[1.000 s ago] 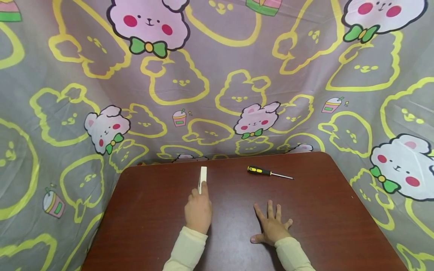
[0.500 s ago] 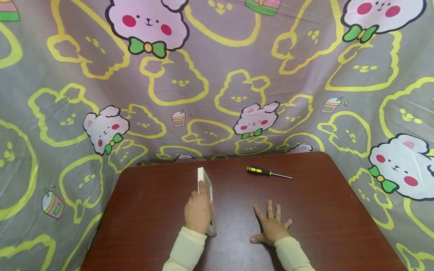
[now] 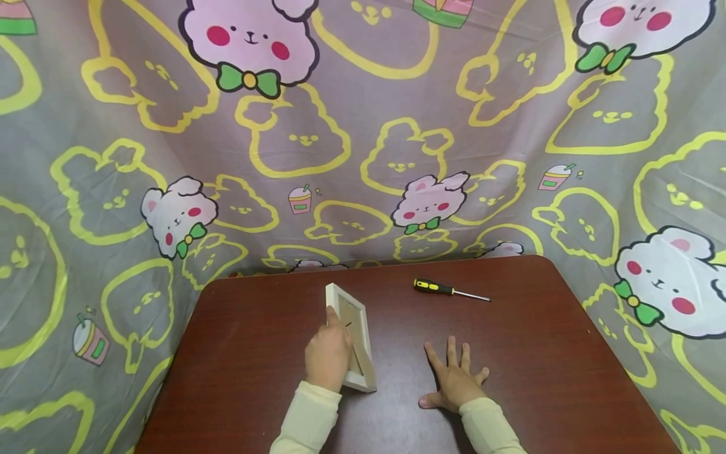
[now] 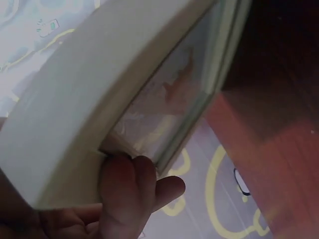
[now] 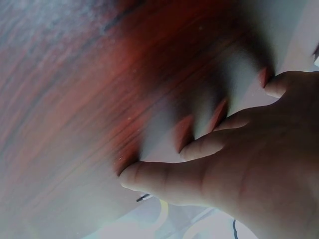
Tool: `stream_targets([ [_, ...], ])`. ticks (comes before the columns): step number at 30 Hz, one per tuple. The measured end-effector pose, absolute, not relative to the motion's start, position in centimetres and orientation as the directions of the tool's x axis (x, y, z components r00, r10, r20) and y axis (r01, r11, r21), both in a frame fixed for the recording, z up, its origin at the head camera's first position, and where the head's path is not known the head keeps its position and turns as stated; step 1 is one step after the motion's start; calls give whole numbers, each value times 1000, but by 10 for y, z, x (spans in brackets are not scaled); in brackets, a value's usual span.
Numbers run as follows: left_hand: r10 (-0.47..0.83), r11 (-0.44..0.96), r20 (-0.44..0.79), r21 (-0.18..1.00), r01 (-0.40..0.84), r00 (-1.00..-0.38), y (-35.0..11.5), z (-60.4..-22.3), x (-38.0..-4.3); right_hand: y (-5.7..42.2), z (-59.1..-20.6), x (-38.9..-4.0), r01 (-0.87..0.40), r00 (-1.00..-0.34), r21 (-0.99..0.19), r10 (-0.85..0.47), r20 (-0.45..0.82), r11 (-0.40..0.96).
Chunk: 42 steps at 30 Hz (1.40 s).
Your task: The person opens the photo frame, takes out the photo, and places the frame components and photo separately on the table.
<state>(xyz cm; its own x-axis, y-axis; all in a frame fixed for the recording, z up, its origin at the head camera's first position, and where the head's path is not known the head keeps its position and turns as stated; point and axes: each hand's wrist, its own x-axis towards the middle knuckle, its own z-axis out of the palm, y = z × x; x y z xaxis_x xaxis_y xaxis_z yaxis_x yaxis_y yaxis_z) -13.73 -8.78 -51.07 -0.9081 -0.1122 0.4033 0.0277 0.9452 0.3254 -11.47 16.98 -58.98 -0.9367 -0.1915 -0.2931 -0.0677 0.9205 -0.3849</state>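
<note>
A pale picture frame stands tilted, its recessed back panel with a small dark mark turned up and to the right in the head view. My left hand grips its left side, the index finger stretched along the edge. From the left wrist, the frame shows a broad pale border around a glossy pane, with curled fingers at its corner. My right hand lies on the table with fingers spread, holding nothing. In the right wrist view, the right hand has its fingertips against the wood.
A black and yellow screwdriver lies near the back of the reddish-brown table, its shaft pointing right. Behind and beside the table hangs a grey curtain with cartoon prints.
The picture frame has rotated in my left hand, from nearly edge-on to showing its back panel, its lower end swinging right. The right hand and screwdriver stay where they were.
</note>
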Motion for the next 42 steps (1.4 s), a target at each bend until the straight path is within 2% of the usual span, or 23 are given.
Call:
stream_targets([
  [8, -167, 924, 260, 377, -59, -951, -103, -523, -141, 169, -590, -115, -62, -936, -381, -187, -300, 922],
  [16, -176, 913, 226, 402, -73, -958, -117, -538, -144, 170, -591, -116, -51, -935, -373, -176, -308, 926],
  [26, -231, 879, 43, 438, -190, -972, -130, -560, -147, 170, -596, -118, -33, -933, -383, -166, -318, 923],
  [42, -273, 852, 15, 468, -234, -962, -136, -595, -149, 168, -596, -117, -49, -939, -378, -172, -299, 925],
])
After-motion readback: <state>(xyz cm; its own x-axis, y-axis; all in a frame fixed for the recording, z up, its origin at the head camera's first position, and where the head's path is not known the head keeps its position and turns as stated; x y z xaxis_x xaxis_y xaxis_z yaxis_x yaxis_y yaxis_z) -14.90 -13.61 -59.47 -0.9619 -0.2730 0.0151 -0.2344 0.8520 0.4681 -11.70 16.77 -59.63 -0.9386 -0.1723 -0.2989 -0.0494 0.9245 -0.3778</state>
